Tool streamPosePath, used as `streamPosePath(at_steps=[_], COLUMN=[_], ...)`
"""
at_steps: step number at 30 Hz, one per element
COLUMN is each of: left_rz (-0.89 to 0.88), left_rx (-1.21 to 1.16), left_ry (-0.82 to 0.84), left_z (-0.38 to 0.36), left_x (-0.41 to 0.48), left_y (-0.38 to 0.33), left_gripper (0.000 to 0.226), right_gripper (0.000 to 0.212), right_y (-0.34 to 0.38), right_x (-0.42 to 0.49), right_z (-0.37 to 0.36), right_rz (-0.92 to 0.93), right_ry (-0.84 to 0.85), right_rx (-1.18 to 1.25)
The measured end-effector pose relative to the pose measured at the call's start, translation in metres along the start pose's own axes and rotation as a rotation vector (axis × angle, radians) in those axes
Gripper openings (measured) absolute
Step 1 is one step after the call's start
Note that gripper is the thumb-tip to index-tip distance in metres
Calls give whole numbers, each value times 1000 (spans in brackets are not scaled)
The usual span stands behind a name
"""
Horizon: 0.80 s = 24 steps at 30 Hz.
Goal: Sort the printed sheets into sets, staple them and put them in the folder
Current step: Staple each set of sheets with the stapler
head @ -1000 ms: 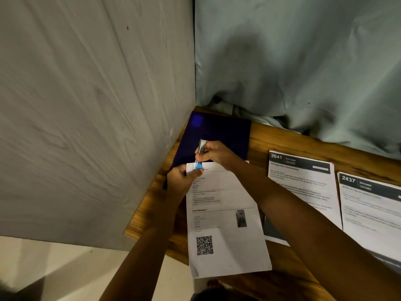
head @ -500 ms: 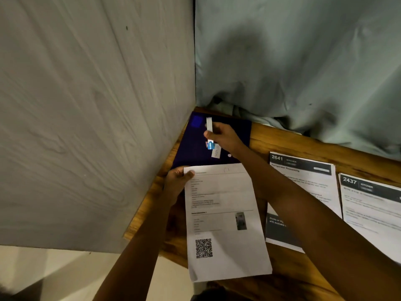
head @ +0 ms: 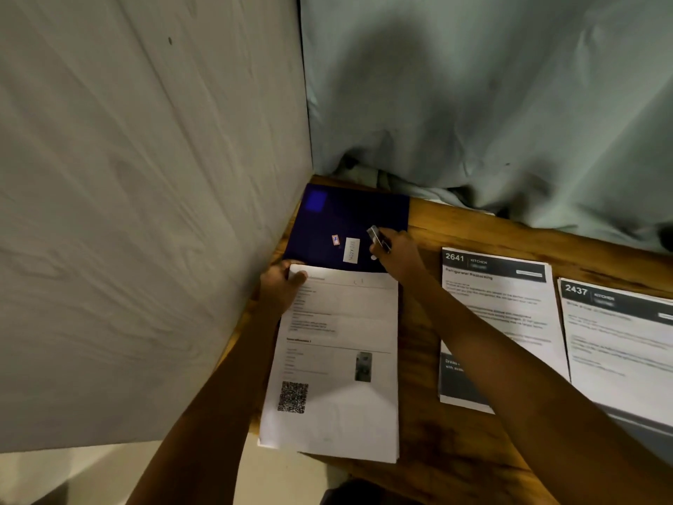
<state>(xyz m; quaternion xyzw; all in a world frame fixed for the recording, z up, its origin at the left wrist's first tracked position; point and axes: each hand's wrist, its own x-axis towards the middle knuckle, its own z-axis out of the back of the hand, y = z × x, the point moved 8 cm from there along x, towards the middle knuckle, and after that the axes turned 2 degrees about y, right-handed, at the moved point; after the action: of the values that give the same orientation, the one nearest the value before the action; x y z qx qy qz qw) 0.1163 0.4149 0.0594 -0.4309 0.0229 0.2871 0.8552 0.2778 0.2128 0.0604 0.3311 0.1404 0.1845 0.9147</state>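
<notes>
Right hand's stapler points far-left over folder; left hand grips sheets.

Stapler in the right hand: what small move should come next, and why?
Probably set the small silver stapler down on the wooden table, clear of the dark blue folder. The right hand holds it over the folder's cover, which looks closed, while the left hand pinches the top corner of the white QR-code sheet set below. A free right hand could open the folder.

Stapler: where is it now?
Head view, centre: the right hand grips the stapler over the right edge of the dark blue folder, beyond the QR-coded sheets.
</notes>
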Motion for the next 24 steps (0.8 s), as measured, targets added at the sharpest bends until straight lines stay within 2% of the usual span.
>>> streamPosePath(at_steps=[1,2,3,5,6,7,10,14,24], left_rz=[-30,-51,-62,-55,-85,-131,-254,-311,-322], left_rx=[-36,-62,-74,-52,-32,-14,52,121,148], left_ry=[-37,-77,-113,-202,-239,-254,-198,-80,-8], left_z=[2,3,3,4,2,-3,-31,-70,-103], left_x=[-4,-8,-11,-18,-23,-27,-42,-63,-79], left_y=[-3,-6,-7,-11,-14,-19,-31,-43,-50], left_gripper=[108,117,112,69,55,50,43,47,49], right_gripper=[37,36,36,36,36,36,37,45,54], right_y=[3,3,0,-8,-13,-18,-33,-48,-56], right_x=[-6,-13,-19,-35,-43,-52,-77,-101,-118], right_z=[6,13,18,28,31,33,30,27,18], right_rz=[1,-18,-52,-118,-144,-168,-218,-292,-298], right_ry=[-20,-40,-62,-108,-131,-145,-146,-160,-137], right_rx=[20,42,49,12,-24,-60,-168,-266,-292])
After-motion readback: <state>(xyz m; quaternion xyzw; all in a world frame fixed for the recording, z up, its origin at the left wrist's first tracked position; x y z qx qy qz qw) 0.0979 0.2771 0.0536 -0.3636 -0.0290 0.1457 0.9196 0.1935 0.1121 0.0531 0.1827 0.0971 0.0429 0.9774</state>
